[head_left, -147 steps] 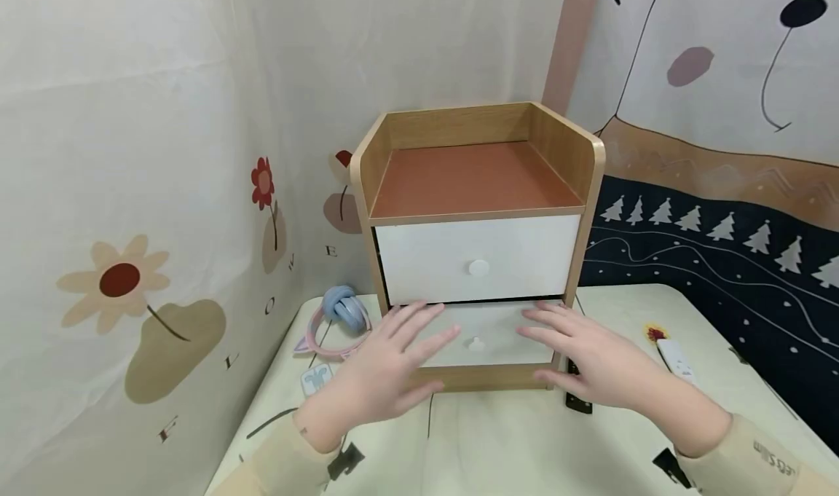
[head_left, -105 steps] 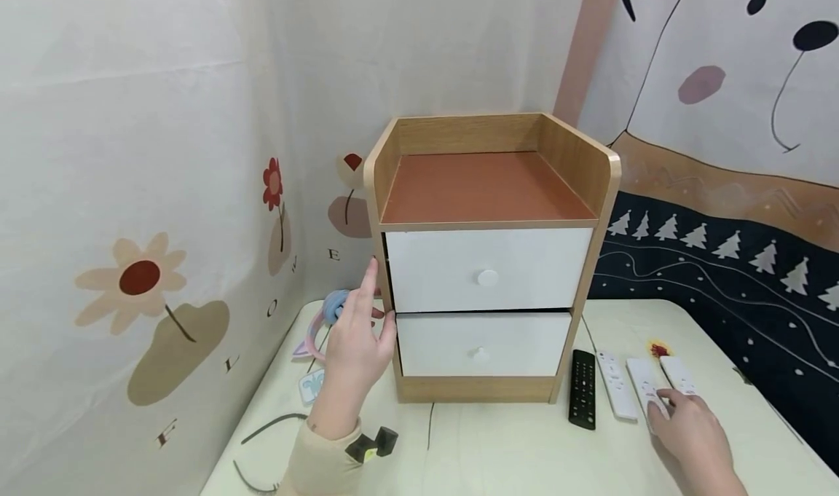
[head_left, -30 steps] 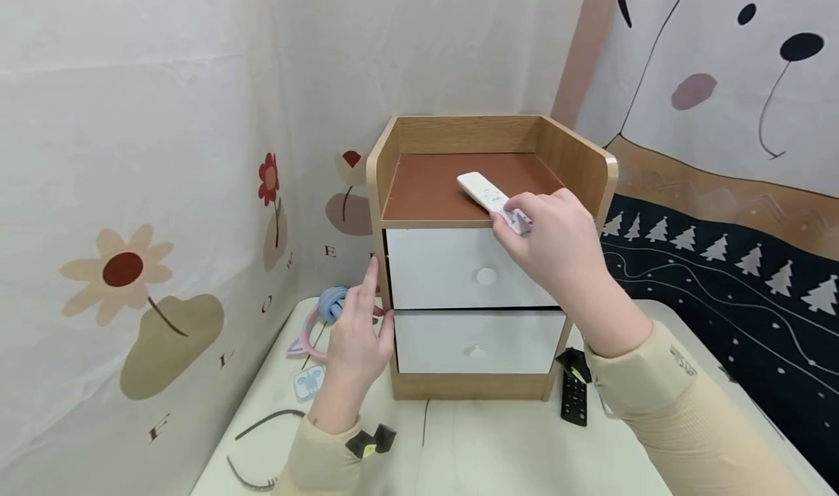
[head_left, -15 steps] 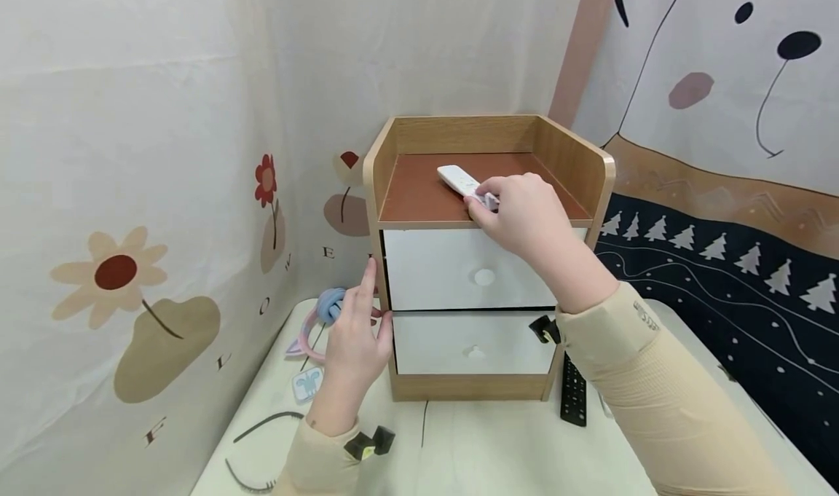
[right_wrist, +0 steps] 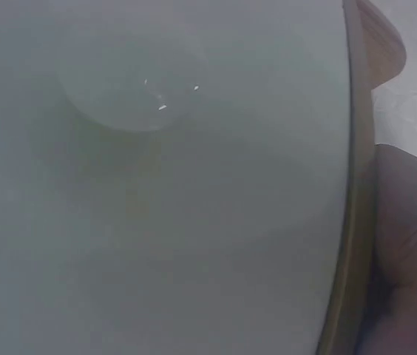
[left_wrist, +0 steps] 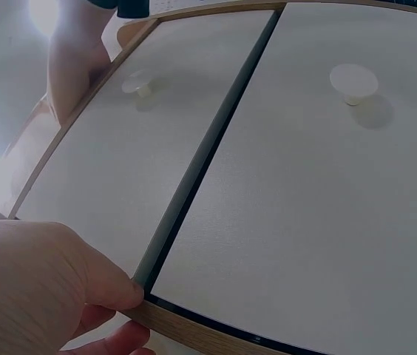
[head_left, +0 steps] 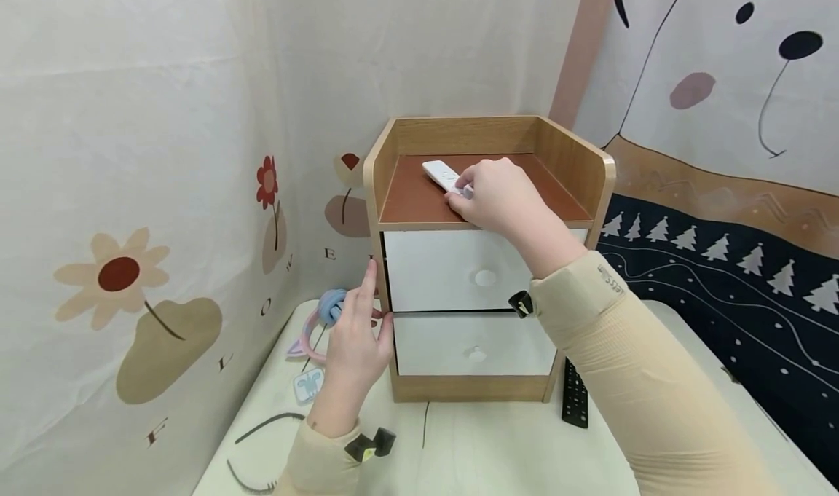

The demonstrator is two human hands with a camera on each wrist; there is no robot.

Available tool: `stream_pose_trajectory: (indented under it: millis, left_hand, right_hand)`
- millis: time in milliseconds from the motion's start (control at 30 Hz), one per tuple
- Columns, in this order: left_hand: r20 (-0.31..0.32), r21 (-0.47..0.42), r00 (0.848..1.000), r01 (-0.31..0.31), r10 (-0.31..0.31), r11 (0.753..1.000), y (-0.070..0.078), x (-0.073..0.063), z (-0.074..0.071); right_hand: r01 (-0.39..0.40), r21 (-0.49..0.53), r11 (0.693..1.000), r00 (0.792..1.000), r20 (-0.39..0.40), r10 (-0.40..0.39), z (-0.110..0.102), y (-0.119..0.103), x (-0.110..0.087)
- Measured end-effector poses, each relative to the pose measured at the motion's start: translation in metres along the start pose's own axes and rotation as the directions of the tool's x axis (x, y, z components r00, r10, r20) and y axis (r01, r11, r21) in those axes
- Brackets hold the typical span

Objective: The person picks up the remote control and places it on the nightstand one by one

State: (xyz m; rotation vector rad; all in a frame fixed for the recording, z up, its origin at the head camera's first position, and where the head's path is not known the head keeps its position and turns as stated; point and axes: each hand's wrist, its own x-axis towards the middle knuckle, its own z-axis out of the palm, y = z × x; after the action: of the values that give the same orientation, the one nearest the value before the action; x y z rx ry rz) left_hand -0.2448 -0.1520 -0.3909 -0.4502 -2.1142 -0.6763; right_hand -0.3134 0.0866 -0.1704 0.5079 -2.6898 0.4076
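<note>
A small wooden cabinet point(head_left: 472, 388) with two white drawers and a brown open top shelf point(head_left: 413, 197) stands in the middle of the head view. My right hand point(head_left: 501, 194) reaches over the shelf and pinches the near end of a white remote control point(head_left: 440, 173) between thumb and fingers. The remote slants toward the back left, close over the brown surface. My left hand point(head_left: 357, 343) rests along the cabinet's left side, fingers straight. In the left wrist view its thumb point(left_wrist: 112, 285) presses the front edge by the gap between the drawers. The right wrist view shows mostly a drawer front point(right_wrist: 194, 222).
A black remote control point(head_left: 574, 394) lies right of the cabinet, partly behind the right sleeve. At the left are a blue knotted ball point(head_left: 331, 305), a pink headband point(head_left: 306, 336), a pale blue square case point(head_left: 308, 385) and grey curved cords point(head_left: 269, 423). Cloth-covered walls stand close behind.
My right hand took the white remote control from the table at the right and carried it up to the shelf, then farther left and back. My left hand moved to the cabinet's side and stays there.
</note>
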Motion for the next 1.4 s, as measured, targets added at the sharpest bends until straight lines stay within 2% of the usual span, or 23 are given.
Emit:
stream_pose_trajectory:
  millis: [333, 567, 900, 1400]
  left_hand:
    - [0.015, 0.002, 1.0, 0.007, -0.007, 1.0, 0.0, -0.002, 0.0]
    - [0.017, 0.002, 1.0, 0.006, -0.006, 1.0, 0.002, -0.001, -0.001]
    - [0.006, -0.014, 1.0, -0.013, 0.013, 1.0, 0.002, -0.001, 0.001]
    - [0.031, -0.028, 0.999, 0.006, -0.005, 1.0, 0.002, -0.002, -0.001]
  right_hand:
    - [-0.019, -0.002, 1.0, 1.0, 0.024, 0.019, 0.01, -0.012, 0.019]
    - [-0.035, -0.056, 0.998, 0.997, 0.061, 0.039, 0.014, -0.018, 0.03]
    - [-0.003, -0.095, 0.995, 0.991, 0.135, 0.016, 0.015, -0.015, 0.032]
    - [-0.014, -0.1, 0.995, 0.986, 0.161, 0.03, 0.017, -0.014, 0.031]
